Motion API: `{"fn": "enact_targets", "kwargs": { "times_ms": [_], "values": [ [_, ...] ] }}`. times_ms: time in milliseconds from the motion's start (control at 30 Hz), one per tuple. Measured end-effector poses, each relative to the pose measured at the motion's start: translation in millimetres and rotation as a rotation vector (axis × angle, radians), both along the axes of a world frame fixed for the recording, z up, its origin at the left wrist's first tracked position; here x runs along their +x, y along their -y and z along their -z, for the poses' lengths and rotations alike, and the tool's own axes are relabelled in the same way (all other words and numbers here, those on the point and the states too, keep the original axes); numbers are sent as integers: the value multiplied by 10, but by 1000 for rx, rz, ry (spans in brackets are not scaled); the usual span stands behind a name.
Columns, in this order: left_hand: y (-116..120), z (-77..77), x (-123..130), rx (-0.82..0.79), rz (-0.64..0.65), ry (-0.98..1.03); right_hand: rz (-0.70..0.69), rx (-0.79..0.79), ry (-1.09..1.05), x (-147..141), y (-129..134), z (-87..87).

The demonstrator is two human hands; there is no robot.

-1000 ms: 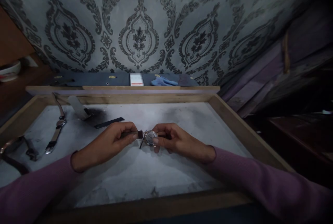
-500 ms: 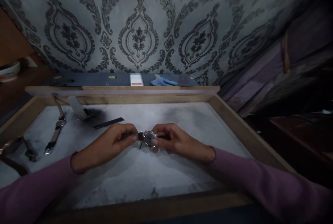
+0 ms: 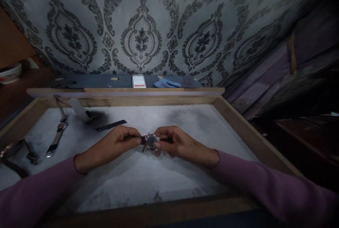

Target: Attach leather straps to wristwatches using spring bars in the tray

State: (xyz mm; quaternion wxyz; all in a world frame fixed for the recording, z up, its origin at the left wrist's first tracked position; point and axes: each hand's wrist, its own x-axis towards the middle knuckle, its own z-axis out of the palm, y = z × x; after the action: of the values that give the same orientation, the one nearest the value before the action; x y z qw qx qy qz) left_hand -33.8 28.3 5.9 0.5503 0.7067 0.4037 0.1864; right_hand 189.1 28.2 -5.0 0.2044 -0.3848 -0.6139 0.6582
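Between my two hands is a wristwatch (image 3: 152,141) with a round dark dial and a shiny case, held above the white bottom of a wooden tray. My left hand (image 3: 120,141) is closed in a pinch on the dark strap (image 3: 143,139) at the case's left side. On the other side my right hand (image 3: 174,141) grips the case, its thumb at the lower right edge of the dial. The fingers behind the watch are partly hidden. A thin dark piece sticks out below the left edge of the case; its kind is unclear.
The wooden tray (image 3: 159,100) has raised rims. Left in it lie a second watch (image 3: 62,126), a dark flat strip (image 3: 111,125), a pale strap (image 3: 78,109) and a curved brown strap (image 3: 13,166). Beyond the rim are a blue cloth (image 3: 169,83) and a small white box (image 3: 139,81).
My left thumb and fingers have shifted slightly right along the strap, closer to the case. The watch's dial is tilted a little differently. My right hand keeps its place.
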Motion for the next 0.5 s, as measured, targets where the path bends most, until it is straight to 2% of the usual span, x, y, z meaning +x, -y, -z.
{"fn": "enact_targets", "kwargs": {
  "times_ms": [267,500],
  "values": [
    [-31,81,-10,-74,-16,83,21,-14,8,-27,36,-25],
    [-30,138,-3,-96,-58,104,45,-6,4,-55,58,36]
  ]
}}
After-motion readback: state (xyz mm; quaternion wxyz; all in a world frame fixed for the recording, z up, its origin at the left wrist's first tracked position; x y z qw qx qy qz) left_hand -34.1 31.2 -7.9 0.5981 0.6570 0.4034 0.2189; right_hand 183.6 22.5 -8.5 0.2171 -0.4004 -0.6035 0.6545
